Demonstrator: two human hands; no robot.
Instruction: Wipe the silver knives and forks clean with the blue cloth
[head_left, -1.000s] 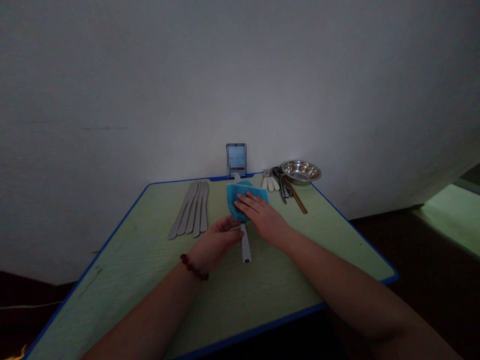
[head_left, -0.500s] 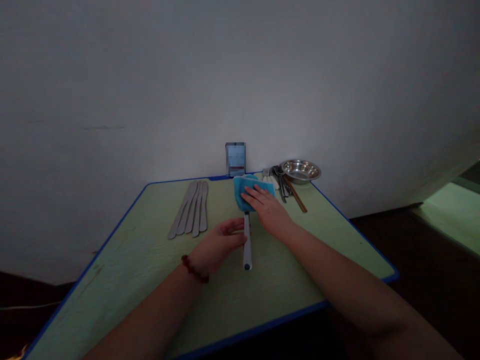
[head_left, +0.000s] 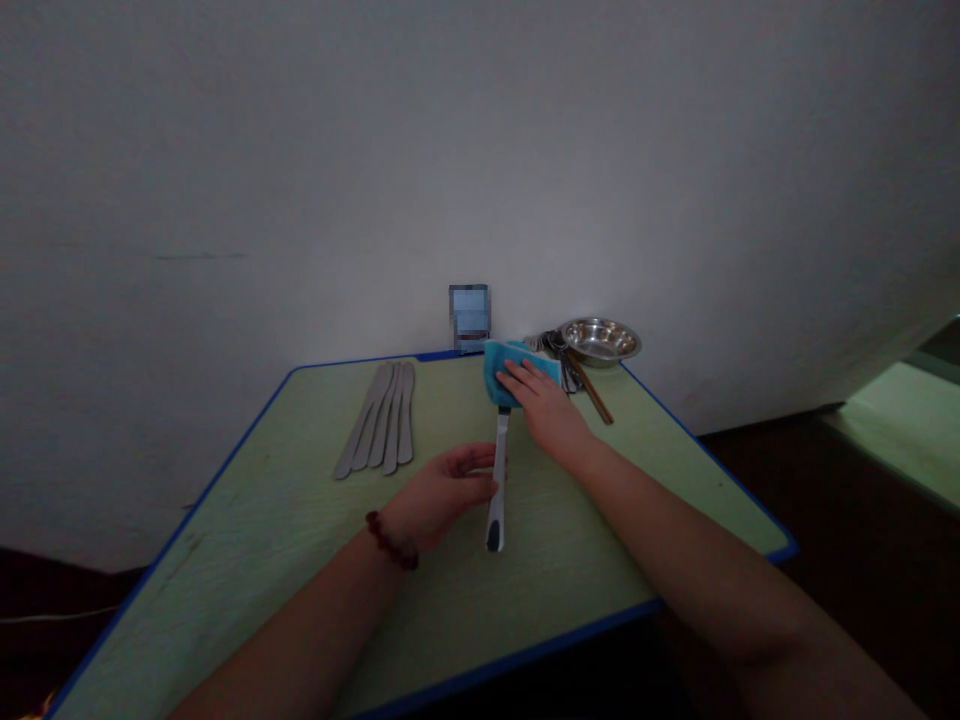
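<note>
My left hand [head_left: 457, 488] pinches a long utensil with a pale handle [head_left: 499, 480] between thumb and fingers, above the table's middle. A dark spot marks the handle's near end. The far end is covered by a folded blue cloth [head_left: 495, 375], so the utensil's kind is hidden. My right hand [head_left: 551, 410] is closed on the cloth, its fingers lying over the front and its thumb out of sight. To the left of my left hand, several silver table knives [head_left: 386, 420] lie fanned out on the table.
The pale green table [head_left: 270, 540] has a blue edge and meets a grey wall. A screen device [head_left: 471, 318] leans on the wall. At the back right stand a metal bowl [head_left: 600, 342], brown chopsticks [head_left: 596, 393] and several forks and spoons [head_left: 556, 343], partly behind the cloth.
My right hand and the cloth have shifted right and slightly away from me. The utensil has tilted, its top to the right, and more of its upper part shows below the cloth.
</note>
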